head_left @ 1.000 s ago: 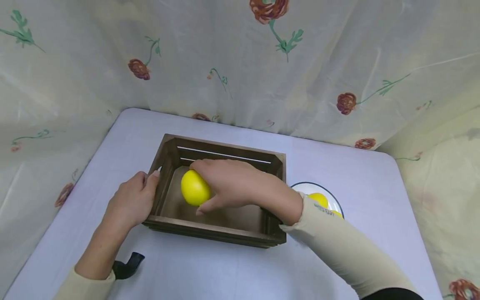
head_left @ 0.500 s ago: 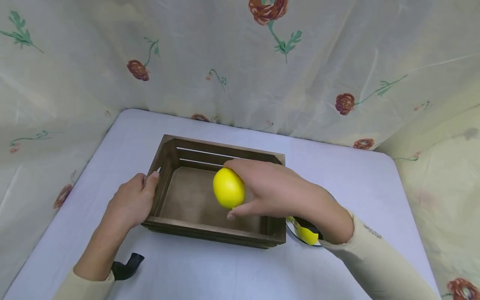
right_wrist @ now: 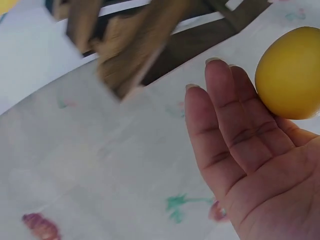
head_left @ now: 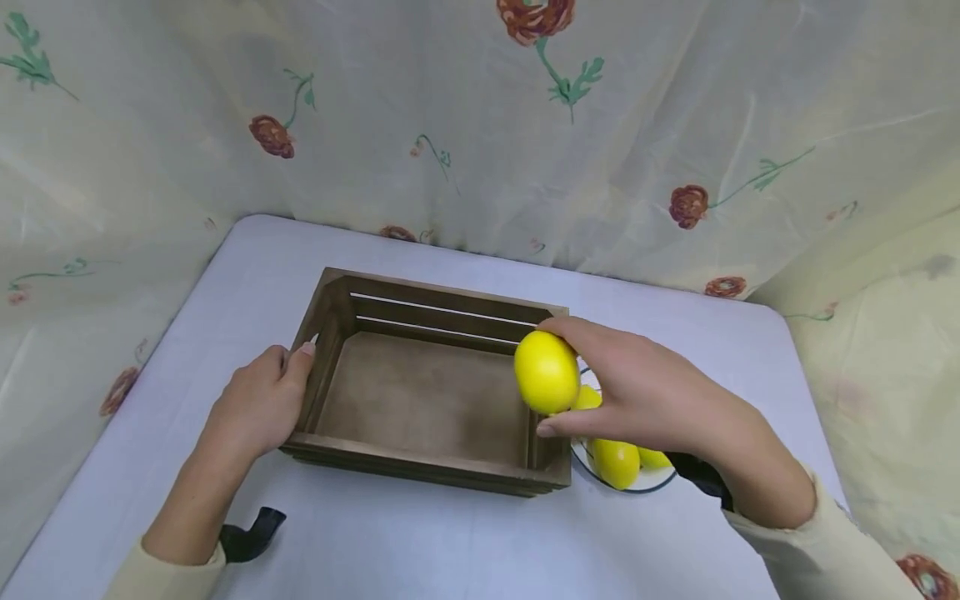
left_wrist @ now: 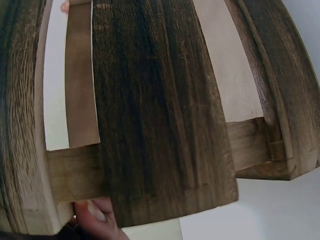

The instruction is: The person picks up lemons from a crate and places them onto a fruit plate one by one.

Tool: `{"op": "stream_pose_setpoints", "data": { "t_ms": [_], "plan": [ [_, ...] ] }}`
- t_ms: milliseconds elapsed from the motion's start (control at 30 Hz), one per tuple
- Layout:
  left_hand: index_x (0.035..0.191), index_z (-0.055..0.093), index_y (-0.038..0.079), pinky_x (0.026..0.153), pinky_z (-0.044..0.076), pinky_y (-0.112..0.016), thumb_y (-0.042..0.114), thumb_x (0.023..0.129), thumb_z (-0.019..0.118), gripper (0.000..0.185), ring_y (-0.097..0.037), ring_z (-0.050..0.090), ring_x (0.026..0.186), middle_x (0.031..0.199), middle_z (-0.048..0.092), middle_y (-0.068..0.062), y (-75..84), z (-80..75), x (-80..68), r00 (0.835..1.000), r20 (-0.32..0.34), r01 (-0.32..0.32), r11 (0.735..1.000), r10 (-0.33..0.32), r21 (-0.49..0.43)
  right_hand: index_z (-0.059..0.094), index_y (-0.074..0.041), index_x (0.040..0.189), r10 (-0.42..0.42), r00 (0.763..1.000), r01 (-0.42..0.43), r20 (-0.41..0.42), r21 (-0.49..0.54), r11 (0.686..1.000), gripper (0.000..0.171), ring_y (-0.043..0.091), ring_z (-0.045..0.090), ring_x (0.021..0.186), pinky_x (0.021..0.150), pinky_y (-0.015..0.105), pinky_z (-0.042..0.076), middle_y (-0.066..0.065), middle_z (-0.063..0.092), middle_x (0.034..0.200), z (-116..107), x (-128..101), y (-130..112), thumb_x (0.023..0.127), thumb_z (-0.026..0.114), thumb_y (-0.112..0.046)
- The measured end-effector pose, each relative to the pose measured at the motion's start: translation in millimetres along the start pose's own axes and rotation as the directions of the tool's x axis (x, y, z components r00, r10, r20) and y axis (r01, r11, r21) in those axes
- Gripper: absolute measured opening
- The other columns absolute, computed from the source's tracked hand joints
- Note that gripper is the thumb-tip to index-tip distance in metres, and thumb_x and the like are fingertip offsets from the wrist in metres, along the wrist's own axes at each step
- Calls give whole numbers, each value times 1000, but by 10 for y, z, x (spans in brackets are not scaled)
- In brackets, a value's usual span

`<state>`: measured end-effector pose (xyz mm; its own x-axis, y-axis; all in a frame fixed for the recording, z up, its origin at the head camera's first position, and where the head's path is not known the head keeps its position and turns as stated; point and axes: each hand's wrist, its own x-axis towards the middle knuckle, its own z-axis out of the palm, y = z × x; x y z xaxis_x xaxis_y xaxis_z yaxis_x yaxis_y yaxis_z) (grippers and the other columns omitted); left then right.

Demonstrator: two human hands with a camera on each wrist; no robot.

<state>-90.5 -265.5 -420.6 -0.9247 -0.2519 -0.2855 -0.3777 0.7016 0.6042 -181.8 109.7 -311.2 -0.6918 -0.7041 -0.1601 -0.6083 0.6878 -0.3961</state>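
In the head view my right hand (head_left: 637, 379) pinches a yellow lemon (head_left: 546, 372) between thumb and forefinger, above the right end of a brown slatted wooden crate (head_left: 427, 457). The right wrist view has the lemon (right_wrist: 292, 72) at its right edge, beside the other, extended fingers (right_wrist: 215, 145). My left hand (head_left: 258, 404) grips the crate's left end, thumb over the rim. Up close, the left wrist view is filled by the crate's slats (left_wrist: 160, 115), with a fingertip below them. Behind my right hand, several more lemons (head_left: 617, 463) lie on a white plate with a dark rim (head_left: 647, 488).
The crate stands on a table with a white cloth (head_left: 420, 542). A black curved band (head_left: 255, 536) sticks out by my left wrist. Flowered curtains (head_left: 465, 125) hang behind the table and at both sides.
My right hand has carried the lemon rightward, from over the crate's left part to its right end beside the plate. More of the plate's lemons show. The left hand keeps its grip.
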Motion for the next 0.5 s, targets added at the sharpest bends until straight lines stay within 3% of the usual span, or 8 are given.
{"op": "stream_pose_setpoints", "data": {
  "t_ms": [267,500],
  "plan": [
    [107,57,-3,57,44,-40,57,110,21,70,-31,58,74,84,60,-16,-1,17,-3,1000,-12,-5,1000,5,0,53,-18,139,88,994,-83,-58,75,994,80,19,64,109,91,48,55,-7,66,116,5,-278,407,81,83,-64],
    [110,56,-3,57,44,-40,55,111,21,68,-30,58,74,85,60,-16,1,-2,-17,1000,-16,-15,1000,15,15,50,-7,142,159,983,-153,-92,67,986,83,27,63,109,91,55,54,4,65,122,39,-423,781,84,85,-55]
  ]
}}
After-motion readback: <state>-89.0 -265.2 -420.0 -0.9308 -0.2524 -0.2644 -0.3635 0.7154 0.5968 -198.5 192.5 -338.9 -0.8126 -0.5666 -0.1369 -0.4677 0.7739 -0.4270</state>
